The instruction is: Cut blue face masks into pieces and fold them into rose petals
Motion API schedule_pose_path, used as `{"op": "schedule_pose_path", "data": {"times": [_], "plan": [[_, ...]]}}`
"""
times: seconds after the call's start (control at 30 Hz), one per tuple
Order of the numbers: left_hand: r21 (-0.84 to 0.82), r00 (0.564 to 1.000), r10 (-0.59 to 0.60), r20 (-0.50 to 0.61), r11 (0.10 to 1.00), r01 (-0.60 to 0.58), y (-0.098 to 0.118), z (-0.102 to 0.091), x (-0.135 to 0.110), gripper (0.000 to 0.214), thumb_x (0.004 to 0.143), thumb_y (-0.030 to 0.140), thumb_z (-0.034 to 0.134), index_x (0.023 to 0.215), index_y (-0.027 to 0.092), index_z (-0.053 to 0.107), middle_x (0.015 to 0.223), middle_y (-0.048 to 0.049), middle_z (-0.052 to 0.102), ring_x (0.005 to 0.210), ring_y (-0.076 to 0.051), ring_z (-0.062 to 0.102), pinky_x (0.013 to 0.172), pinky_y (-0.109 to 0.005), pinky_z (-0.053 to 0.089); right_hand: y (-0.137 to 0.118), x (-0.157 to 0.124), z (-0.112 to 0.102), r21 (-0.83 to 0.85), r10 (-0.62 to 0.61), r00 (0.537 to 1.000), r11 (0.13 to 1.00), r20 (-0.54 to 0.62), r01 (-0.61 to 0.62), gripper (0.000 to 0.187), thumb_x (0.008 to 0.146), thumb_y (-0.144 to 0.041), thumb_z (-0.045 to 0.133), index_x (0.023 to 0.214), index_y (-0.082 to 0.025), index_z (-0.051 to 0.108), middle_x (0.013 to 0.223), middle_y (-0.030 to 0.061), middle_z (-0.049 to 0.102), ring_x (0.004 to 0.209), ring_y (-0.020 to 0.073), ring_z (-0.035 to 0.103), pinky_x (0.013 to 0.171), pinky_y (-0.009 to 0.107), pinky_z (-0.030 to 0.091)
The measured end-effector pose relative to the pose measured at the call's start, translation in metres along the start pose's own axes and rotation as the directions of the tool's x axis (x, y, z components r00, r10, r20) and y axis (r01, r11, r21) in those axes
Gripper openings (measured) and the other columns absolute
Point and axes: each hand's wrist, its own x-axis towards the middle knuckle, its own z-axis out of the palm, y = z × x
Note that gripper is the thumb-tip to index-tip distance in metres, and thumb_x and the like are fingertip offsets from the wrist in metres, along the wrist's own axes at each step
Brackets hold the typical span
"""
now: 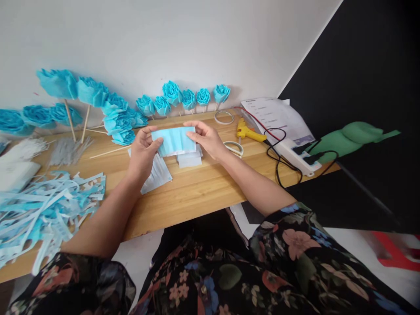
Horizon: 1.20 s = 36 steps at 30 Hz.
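Between my two hands a light-blue piece of pleated face mask fabric [176, 141] is held up above the table, its white lower edge showing. My left hand [143, 148] pinches its left end between thumb and fingers. At the other end my right hand [207, 138] pinches the upper right corner the same way. Below and to the left lies a paler mask piece [156, 176] on the wood, partly hidden by my left hand. Some small whitish-grey pieces [190, 160] lie just beneath the held fabric, their upper part covered by it.
Blue fabric roses on sticks [172, 92] line the wall. Cut blue and white strips [55, 205] heap at the left, near grey wires [70, 151]. Right of my hands are tape rolls [233, 148], a yellow glue gun [246, 130], papers [278, 114] and a power strip [297, 156] with black cables.
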Motion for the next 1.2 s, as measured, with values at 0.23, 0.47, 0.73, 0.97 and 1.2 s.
{"op": "schedule_pose_path", "data": {"times": [0.23, 0.47, 0.73, 0.97, 1.2], "plan": [[0.041, 0.996, 0.041, -0.080, 0.998, -0.038, -0.001, 0.000, 0.001, 0.046, 0.074, 0.019, 0.081, 0.116, 0.021, 0.062, 0.080, -0.0004, 0.070, 0.079, -0.019, 0.070, 0.071, -0.028, 0.054, 0.006, 0.003, 0.000, -0.043, -0.017, 1.000, 0.999, 0.017, 0.017, 0.051, 0.078, -0.036, 0.077, 0.126, -0.024, 0.063, 0.091, 0.0005, 0.068, 0.084, 0.0154, 0.061, 0.073, 0.026, 0.051], [0.071, 0.994, 0.064, -0.086, 0.996, -0.058, -0.003, -0.003, 0.002, 0.061, 0.074, 0.022, 0.081, 0.130, 0.021, 0.056, 0.077, 0.0006, 0.070, 0.077, -0.019, 0.070, 0.071, -0.027, 0.052, 0.001, 0.002, 0.000, -0.083, -0.019, 1.000, 0.996, -0.021, 0.017, 0.047, 0.079, -0.031, 0.076, 0.124, -0.024, 0.065, 0.089, 0.0001, 0.066, 0.081, 0.0143, 0.059, 0.070, 0.025, 0.051], [0.097, 0.988, 0.088, -0.127, 0.992, -0.075, -0.007, -0.006, 0.003, 0.071, 0.077, 0.028, 0.081, 0.140, 0.023, 0.049, 0.077, 0.0014, 0.067, 0.084, -0.021, 0.070, 0.075, -0.028, 0.050, 0.007, 0.003, 0.000, -0.028, -0.011, 0.999, 1.000, 0.040, 0.012, 0.055, 0.078, -0.031, 0.077, 0.130, -0.023, 0.062, 0.082, -0.0027, 0.064, 0.076, 0.0128, 0.059, 0.070, 0.024, 0.049], [-0.004, 0.999, -0.038, -0.035, 0.999, 0.038, -0.003, -0.008, 0.006, 0.063, 0.069, 0.021, 0.082, 0.127, 0.023, 0.058, 0.075, 0.0004, 0.065, 0.068, -0.019, 0.066, 0.066, -0.028, 0.048, -0.011, -0.007, -0.004, -0.032, 0.113, 0.876, 0.993, 0.469, -0.111, 0.077, 0.075, -0.042, 0.083, 0.143, -0.023, 0.052, 0.096, 0.0017, 0.072, 0.082, 0.0160, 0.064, 0.071, 0.026, 0.053], [0.080, 0.928, -0.243, 0.281, 0.970, 0.230, 0.009, 0.005, -0.008, 0.076, 0.068, 0.015, 0.080, 0.139, 0.022, 0.054, 0.070, 0.0008, 0.066, 0.051, -0.015, 0.057, 0.054, -0.027, 0.045, -0.010, -0.009, 0.003, -0.047, 0.114, 0.893, 0.994, 0.435, -0.103, 0.049, 0.087, -0.064, 0.064, 0.095, -0.016, 0.066, 0.082, 0.0029, 0.067, 0.074, 0.0124, 0.060, 0.066, 0.023, 0.047]]}}
